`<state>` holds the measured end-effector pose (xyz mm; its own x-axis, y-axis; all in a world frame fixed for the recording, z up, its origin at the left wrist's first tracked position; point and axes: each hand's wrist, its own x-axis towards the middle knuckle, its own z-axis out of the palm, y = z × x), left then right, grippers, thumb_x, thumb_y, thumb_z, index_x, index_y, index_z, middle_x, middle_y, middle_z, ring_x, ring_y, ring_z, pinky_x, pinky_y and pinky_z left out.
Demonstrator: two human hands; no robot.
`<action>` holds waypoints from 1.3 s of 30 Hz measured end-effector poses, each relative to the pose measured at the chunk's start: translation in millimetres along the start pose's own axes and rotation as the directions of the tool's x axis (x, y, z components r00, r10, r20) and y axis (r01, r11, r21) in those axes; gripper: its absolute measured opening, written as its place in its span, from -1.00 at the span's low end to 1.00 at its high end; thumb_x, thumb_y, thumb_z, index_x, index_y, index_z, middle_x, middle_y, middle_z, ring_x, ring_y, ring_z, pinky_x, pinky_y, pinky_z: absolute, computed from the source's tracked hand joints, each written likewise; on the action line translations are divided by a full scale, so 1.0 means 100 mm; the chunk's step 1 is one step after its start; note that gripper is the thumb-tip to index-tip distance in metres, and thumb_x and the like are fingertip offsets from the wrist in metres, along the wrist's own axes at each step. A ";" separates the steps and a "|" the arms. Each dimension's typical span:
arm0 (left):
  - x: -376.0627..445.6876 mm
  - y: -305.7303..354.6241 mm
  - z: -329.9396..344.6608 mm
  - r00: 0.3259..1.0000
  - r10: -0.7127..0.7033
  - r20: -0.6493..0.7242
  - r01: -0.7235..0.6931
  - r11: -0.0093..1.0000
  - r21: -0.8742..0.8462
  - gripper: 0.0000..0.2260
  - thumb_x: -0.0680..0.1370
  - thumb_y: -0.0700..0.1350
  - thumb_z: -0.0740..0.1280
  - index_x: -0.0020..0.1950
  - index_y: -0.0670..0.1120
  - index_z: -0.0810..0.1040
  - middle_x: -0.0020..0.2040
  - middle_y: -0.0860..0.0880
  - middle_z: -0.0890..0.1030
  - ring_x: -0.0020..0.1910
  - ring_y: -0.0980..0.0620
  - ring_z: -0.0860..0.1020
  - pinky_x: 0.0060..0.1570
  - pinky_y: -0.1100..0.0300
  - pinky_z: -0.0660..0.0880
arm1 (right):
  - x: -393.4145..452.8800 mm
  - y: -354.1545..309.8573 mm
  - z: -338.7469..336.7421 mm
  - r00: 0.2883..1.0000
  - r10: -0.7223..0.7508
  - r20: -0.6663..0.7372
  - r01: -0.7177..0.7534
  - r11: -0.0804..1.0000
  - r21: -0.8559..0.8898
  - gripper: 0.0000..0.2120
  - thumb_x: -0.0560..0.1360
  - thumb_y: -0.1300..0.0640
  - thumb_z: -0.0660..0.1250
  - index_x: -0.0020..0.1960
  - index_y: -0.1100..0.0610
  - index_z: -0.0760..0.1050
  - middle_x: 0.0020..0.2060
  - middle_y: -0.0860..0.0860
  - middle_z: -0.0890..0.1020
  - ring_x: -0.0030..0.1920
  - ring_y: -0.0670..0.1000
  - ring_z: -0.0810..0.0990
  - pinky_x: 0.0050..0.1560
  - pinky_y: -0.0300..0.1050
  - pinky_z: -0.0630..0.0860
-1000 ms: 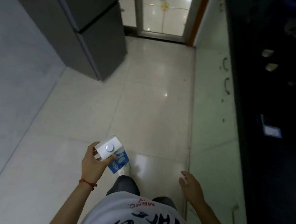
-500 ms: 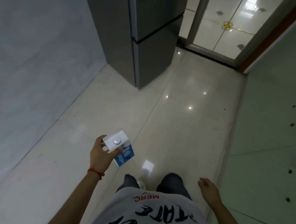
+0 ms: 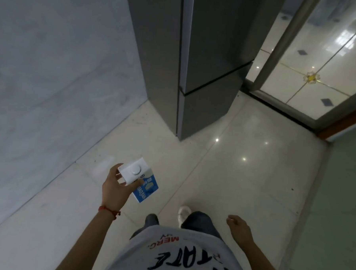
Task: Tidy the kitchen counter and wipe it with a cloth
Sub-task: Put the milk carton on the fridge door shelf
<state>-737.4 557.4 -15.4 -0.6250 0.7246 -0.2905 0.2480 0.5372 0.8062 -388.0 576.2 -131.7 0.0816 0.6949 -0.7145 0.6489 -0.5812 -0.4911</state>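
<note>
My left hand (image 3: 114, 190) is closed around a blue and white milk carton (image 3: 141, 181) with a round white cap, held upright at waist height over the floor. A red string bracelet circles that wrist. My right hand (image 3: 238, 226) hangs low at my right side with loosely curled fingers and holds nothing. The counter and any cloth are out of view.
A tall grey fridge (image 3: 197, 63) stands ahead, its doors closed, against a pale wall (image 3: 52, 76) on the left. A sliding glass door (image 3: 312, 65) lies to the right of it. Pale green cabinet fronts (image 3: 342, 201) run along the right edge. Glossy floor tiles (image 3: 222, 178) lie between.
The view has swung left: the dark counter on the right has left the frame and the fridge is now closer and centred. My left hand still holds the carton.
</note>
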 end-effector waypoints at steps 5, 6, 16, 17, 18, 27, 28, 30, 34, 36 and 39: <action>0.41 0.20 -0.05 0.993 -0.087 -0.083 0.086 0.996 -0.018 -0.41 0.32 -0.22 0.51 0.28 -0.17 0.35 0.24 -0.21 0.52 0.05 -0.03 0.48 0.01 0.04 0.52 | 0.65 -1.17 -0.27 0.990 -0.140 0.035 0.142 0.988 -0.054 -0.68 0.57 0.16 0.17 0.29 0.25 0.42 0.28 0.18 0.49 0.26 0.14 0.46 0.23 -0.18 0.33; 0.51 0.22 -0.07 0.990 -0.097 -0.099 0.096 0.995 -0.016 -0.41 0.32 -0.22 0.51 0.28 -0.17 0.35 0.23 -0.22 0.52 0.06 -0.04 0.49 0.03 0.00 0.52 | 0.77 -1.41 -0.28 0.985 -0.171 0.028 0.172 0.984 -0.054 -0.69 0.57 0.16 0.18 0.28 0.24 0.43 0.27 0.18 0.50 0.26 0.15 0.46 0.23 -0.18 0.33; 2.15 0.88 -0.04 0.998 -0.033 -0.050 0.031 0.998 -0.051 -0.43 0.33 -0.26 0.49 0.28 -0.18 0.36 0.22 -0.25 0.53 0.06 -0.05 0.47 0.03 0.00 0.51 | 1.45 -3.51 -0.13 0.920 -0.361 -0.149 0.380 0.916 0.129 -0.65 0.53 0.21 0.25 0.32 0.22 0.39 0.27 0.21 0.51 0.17 0.05 0.49 0.12 -0.40 0.36; 2.35 1.01 -0.04 1.000 0.002 -0.025 -0.003 0.999 -0.046 -0.42 0.32 -0.26 0.50 0.29 -0.18 0.36 0.22 -0.24 0.53 0.05 -0.04 0.47 0.02 0.03 0.51 | 1.47 -3.77 -0.15 0.907 -0.373 -0.196 0.406 0.898 0.170 -0.61 0.53 0.21 0.26 0.35 0.21 0.36 0.29 0.20 0.48 0.22 0.07 0.48 0.23 -0.31 0.37; 2.51 1.15 -0.04 1.000 0.029 0.002 -0.029 0.998 -0.051 -0.42 0.32 -0.26 0.50 0.29 -0.17 0.35 0.21 -0.23 0.53 0.04 -0.03 0.47 0.01 0.05 0.51 | 1.45 -4.01 -0.18 0.885 -0.394 -0.247 0.444 0.874 0.196 -0.57 0.52 0.20 0.27 0.38 0.20 0.32 0.32 0.17 0.45 0.27 0.09 0.45 0.33 -0.16 0.37; 3.61 2.41 0.02 0.922 0.381 0.066 -0.372 0.921 -0.114 -0.39 0.29 -0.26 0.51 0.28 -0.14 0.35 0.11 0.01 0.48 0.07 0.03 0.49 -0.09 0.23 0.53 | 1.42 -6.00 -0.74 0.434 -0.550 -0.713 0.823 0.565 0.065 -0.28 0.48 0.08 0.34 0.49 0.13 0.02 0.50 0.08 0.13 0.47 -0.06 0.11 0.41 -0.47 0.00; 3.63 2.49 0.04 0.914 0.402 0.056 -0.393 0.911 -0.122 -0.40 0.30 -0.27 0.51 0.28 -0.15 0.35 0.11 0.02 0.47 0.06 0.04 0.49 -0.13 0.32 0.52 | 1.44 -6.09 -0.77 0.407 -0.534 -0.741 0.829 0.557 0.055 -0.26 0.47 0.08 0.34 0.50 0.14 -0.01 0.51 0.09 0.09 0.47 -0.07 0.07 0.35 -0.58 -0.06; 3.68 2.61 0.09 0.903 0.428 0.032 -0.420 0.898 -0.130 -0.40 0.29 -0.28 0.51 0.27 -0.15 0.36 0.10 0.04 0.47 0.03 0.07 0.49 -0.19 0.43 0.50 | 1.53 -6.22 -0.85 0.359 -0.519 -0.776 0.846 0.532 0.036 -0.21 0.46 0.08 0.36 0.50 0.17 -0.06 0.52 0.14 0.02 0.48 -0.05 0.01 0.31 -0.63 -0.12; 3.70 2.70 0.18 0.888 0.457 0.052 -0.447 0.885 -0.130 -0.41 0.30 -0.28 0.50 0.27 -0.17 0.35 0.10 0.03 0.47 0.06 0.03 0.49 -0.17 0.39 0.44 | 1.69 -6.23 -1.02 0.296 -0.571 -0.766 0.849 0.525 -0.063 -0.08 0.37 0.03 0.42 0.49 0.19 -0.09 0.51 0.21 0.01 0.47 -0.04 -0.02 0.35 -0.58 -0.12; 3.73 2.72 0.22 0.880 0.467 0.083 -0.456 0.881 -0.123 -0.41 0.30 -0.27 0.50 0.27 -0.16 0.35 0.11 0.03 0.47 0.07 0.04 0.49 -0.16 0.39 0.44 | 1.74 -6.20 -1.11 0.263 -0.615 -0.744 0.836 0.530 -0.142 -0.05 0.33 -0.05 0.41 0.48 0.24 -0.08 0.49 0.25 0.04 0.46 -0.03 -0.01 0.36 -0.56 -0.12; 3.76 2.78 0.26 0.876 0.472 0.097 -0.459 0.879 -0.131 -0.42 0.31 -0.28 0.49 0.27 -0.17 0.34 0.11 0.03 0.47 0.08 0.05 0.48 -0.16 0.41 0.42 | 1.77 -6.18 -1.17 0.220 -0.659 -0.719 0.816 0.528 -0.234 -0.04 0.31 -0.11 0.37 0.46 0.29 -0.06 0.47 0.31 0.06 0.46 0.02 0.01 0.39 -0.53 -0.10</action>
<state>-884.5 990.2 85.9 -0.3586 0.9303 0.0764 0.4076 0.0824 0.9094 -685.4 1107.9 103.5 0.1348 0.8406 0.5246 0.5863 0.3591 -0.7262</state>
